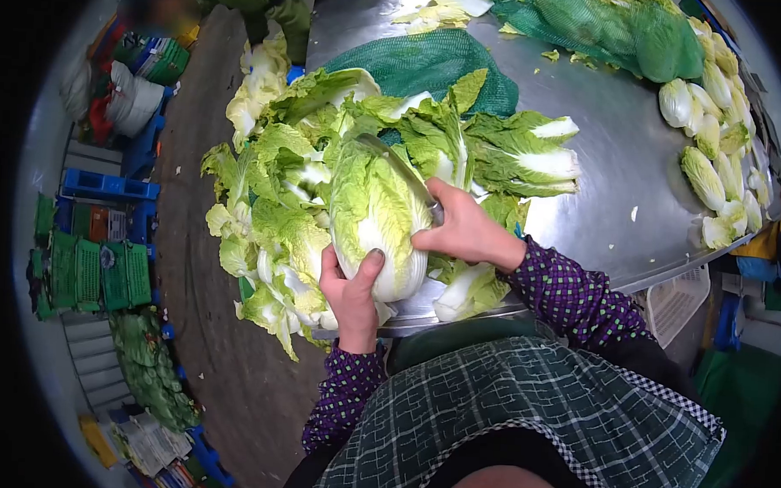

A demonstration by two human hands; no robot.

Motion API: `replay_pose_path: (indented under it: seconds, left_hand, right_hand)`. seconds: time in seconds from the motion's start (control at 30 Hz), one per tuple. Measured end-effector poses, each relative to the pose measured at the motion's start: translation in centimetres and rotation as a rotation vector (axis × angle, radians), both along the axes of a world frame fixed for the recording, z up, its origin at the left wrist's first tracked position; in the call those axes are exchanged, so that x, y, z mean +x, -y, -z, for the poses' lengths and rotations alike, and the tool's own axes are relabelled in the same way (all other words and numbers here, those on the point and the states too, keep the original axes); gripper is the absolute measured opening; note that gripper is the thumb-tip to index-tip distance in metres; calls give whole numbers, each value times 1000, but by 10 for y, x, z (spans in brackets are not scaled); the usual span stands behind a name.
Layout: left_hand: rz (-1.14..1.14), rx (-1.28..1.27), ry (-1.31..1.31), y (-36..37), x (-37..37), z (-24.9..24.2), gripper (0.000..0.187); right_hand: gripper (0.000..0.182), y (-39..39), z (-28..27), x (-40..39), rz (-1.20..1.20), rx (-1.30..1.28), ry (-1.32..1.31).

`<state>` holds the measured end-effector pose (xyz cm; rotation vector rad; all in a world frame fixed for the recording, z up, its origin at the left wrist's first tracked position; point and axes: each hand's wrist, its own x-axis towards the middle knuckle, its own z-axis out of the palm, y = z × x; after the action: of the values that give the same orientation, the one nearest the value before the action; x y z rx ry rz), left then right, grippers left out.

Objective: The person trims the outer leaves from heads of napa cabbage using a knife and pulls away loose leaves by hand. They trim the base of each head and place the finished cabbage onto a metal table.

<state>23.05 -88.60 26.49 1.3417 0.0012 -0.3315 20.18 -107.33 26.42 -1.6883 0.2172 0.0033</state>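
A pale green napa cabbage (379, 205) is held up over the near edge of the metal table. My left hand (352, 294) grips it low on the left, with the thumb on its white base. In my right hand (468, 225) is a knife (398, 162), whose blade lies along the upper right side of the cabbage; its handle is mostly hidden in the fist. My right thumb touches the cabbage's right side. Loose outer cabbage leaves (280, 210) are piled to the left and behind. More leaves with white stems (531, 159) lie to the right.
A green mesh bag (431, 65) lies behind the leaf pile, and another mesh bag (604, 32) is at the back. Several cabbages (707, 178) line the right edge of the metal table (598, 200). Another person (265, 7) is at the upper left. Green crates (89, 268) stand far left.
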Motion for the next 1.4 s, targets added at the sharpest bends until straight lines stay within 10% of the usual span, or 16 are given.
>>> replay_pose_path:
  seconds: [0.17,0.33,0.43,0.67,0.93,1.0,1.1,1.2,1.33,1.4]
  left_hand:
    - [-160,-126,-56,1,-3,4,50]
    - [-162,-374,-180,-11,12,-9,55]
    - [-66,-351,-203,-9,4,0,59]
    - [-47,-244,-140,-8,5,6,63]
    - [-63,-541,-264,-8,7,3,68]
    - [-13,-595,-294,-5,6,1,69]
    - [94,-443,-337,4,9,2,70]
    - [-22,246,88,-11,7,-1,51]
    - [49,197,287,-1,-7,-16,57]
    - [-4,72,133,-5,-5,-19,65]
  right_hand:
    - [53,11,-2,5,24,111,-45]
    - [68,16,23,0,192,-628,80]
    - [76,-7,-30,-6,-93,85,-41]
    - [59,-14,-19,-14,-2,578,-103]
    - [52,-2,12,-3,110,120,196]
    - [54,2,-28,-18,5,330,-81]
    - [52,-14,-37,-11,-93,401,-4]
    - [43,-15,-34,-10,36,452,-65]
    - [42,-34,-6,-6,83,340,258]
    - [43,-21,-11,-12,113,412,-17]
